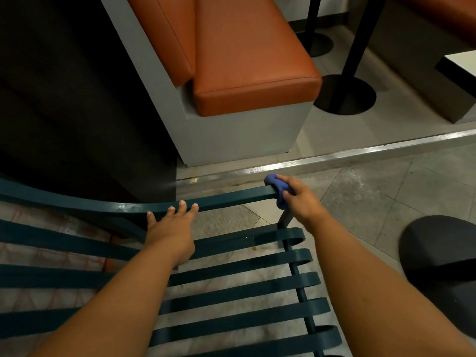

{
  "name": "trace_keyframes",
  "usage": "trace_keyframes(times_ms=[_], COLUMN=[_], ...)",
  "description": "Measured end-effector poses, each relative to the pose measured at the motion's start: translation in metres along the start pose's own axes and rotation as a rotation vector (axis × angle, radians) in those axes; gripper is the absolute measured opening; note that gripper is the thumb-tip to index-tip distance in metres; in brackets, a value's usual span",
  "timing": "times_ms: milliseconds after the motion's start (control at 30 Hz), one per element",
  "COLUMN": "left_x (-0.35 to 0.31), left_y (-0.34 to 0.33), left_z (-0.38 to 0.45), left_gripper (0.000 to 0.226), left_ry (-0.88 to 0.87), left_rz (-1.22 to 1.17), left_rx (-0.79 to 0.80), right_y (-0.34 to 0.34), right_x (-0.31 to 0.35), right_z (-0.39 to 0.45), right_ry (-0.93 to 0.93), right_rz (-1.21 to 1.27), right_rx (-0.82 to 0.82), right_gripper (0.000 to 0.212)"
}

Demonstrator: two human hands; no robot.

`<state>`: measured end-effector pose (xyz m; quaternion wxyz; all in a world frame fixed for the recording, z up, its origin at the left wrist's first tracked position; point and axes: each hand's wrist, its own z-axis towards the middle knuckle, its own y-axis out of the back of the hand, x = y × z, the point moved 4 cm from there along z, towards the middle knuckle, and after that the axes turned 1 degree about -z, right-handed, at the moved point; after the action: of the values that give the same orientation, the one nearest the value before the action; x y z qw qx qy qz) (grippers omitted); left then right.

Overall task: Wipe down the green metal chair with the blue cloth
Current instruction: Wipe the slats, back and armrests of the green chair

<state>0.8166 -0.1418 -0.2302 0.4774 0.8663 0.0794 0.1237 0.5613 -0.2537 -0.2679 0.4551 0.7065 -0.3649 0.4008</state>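
Both forearms reach over the green chair (231, 292) slats. Left hand (171, 228) rests with fingers spread loose on the armrest (226, 199). Right hand (300, 199) clenches the blue cloth (277, 188) at the armrest's far end. Armrest runs left-right. Orange bench (247, 60) stands behind; black sandal (443, 266) lies right. Chair's left side is cut off.

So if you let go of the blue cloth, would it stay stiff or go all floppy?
Probably floppy: the cloth is bunched and bent over the end of the chair's armrest under the right hand. It likely weighs little, since a few fingers hold it. It might slide off the smooth metal if released.
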Motion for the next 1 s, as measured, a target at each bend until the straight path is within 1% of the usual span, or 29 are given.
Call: trace_keyframes(times_ms=[67, 100, 133, 167, 233, 300, 367, 400, 433, 467, 500, 567, 600, 633, 700, 733, 767, 800, 867, 900, 1000], left_x=[-0.001, -0.001, -0.001, -0.001, 0.000, -0.001, -0.002, -0.002, -0.001, -0.001, -0.001, -0.001, -0.001, -0.001, -0.001, -0.001, -0.001, -0.002, -0.003, -0.006, -0.023], left_y=[0.000, -0.001, -0.001, -0.001, -0.002, -0.003, -0.002, -0.002, -0.002, -0.002, -0.002, -0.002, -0.002, -0.001, 0.002, 0.003, 0.005, 0.006, 0.007, 0.007, 0.002], left_z=[-0.001, -0.001, -0.001, -0.001, -0.001, 0.000, 0.001, 0.001, 0.001, 0.000, -0.001, -0.002, -0.003, -0.004, -0.005, -0.006, -0.006, -0.006, -0.007, -0.008, -0.020], left_gripper=[0.099, 0.099, 0.099, 0.098, 0.098, 0.099, 0.101, 0.101, 0.101, 0.102, 0.102, 0.102, 0.102, 0.100, 0.097, 0.095, 0.092, 0.089, 0.084, 0.081, 0.069], left_ry=[0.000, -0.002, -0.004, -0.005, -0.009, -0.008, -0.002, 0.000, 0.001, 0.001, 0.000, -0.002, -0.004, -0.007, -0.010, -0.006, 0.000, 0.009, 0.031, 0.041, 0.019], left_rz=[-0.001, 0.000, 0.001, 0.002, 0.003, -0.002, 0.000, 0.003, 0.006, 0.010, 0.012, 0.011, 0.011, 0.009, 0.003, 0.003, 0.002, -0.007, -0.083, -0.147, -0.356], left_rx=[-0.004, -0.011, -0.018, -0.023, -0.021, -0.015, -0.010, -0.009, -0.008, -0.007, -0.007, -0.007, -0.005, -0.006, 0.000, 0.009, 0.022, 0.034, 0.035, 0.006, -0.198], right_y=[0.005, 0.007, 0.008, 0.010, 0.010, 0.001, -0.011, -0.015, -0.015, -0.011, -0.004, 0.008, 0.013, 0.019, 0.024, 0.023, 0.022, 0.020, 0.015, 0.012, 0.001], right_x=[-0.008, -0.013, -0.018, -0.022, -0.022, -0.013, -0.006, -0.004, -0.005, -0.006, -0.010, -0.018, -0.026, -0.034, -0.049, -0.053, -0.056, -0.056, -0.050, -0.044, -0.026], right_z=[-0.004, -0.006, -0.007, -0.005, -0.002, -0.003, -0.009, -0.011, -0.012, -0.011, -0.009, -0.005, -0.005, -0.008, -0.025, -0.035, -0.044, -0.053, -0.067, -0.073, -0.087], right_ry=[-0.141, -0.201, -0.252, -0.292, -0.327, -0.275, -0.122, -0.063, -0.046, -0.077, -0.147, -0.333, -0.420, -0.491, -0.601, -0.619, -0.600, -0.555, -0.457, -0.421, -0.366], right_rz=[0.238, 0.322, 0.348, 0.279, -0.018, -0.271, -0.358, -0.361, -0.334, -0.281, -0.226, -0.116, 0.022, 0.216, 0.691, 0.899, 1.051, 1.150, 1.244, 1.258, 1.275], right_rx=[0.017, 0.017, 0.006, -0.033, -0.133, -0.200, -0.200, -0.192, -0.189, -0.191, -0.185, -0.135, -0.141, -0.173, -0.217, -0.202, -0.167, -0.113, 0.009, 0.067, 0.230], right_gripper=[0.042, 0.042, 0.042, 0.042, 0.042, 0.048, 0.058, 0.062, 0.064, 0.063, 0.059, 0.045, 0.039, 0.034, 0.030, 0.030, 0.032, 0.033, 0.033, 0.033, 0.040])
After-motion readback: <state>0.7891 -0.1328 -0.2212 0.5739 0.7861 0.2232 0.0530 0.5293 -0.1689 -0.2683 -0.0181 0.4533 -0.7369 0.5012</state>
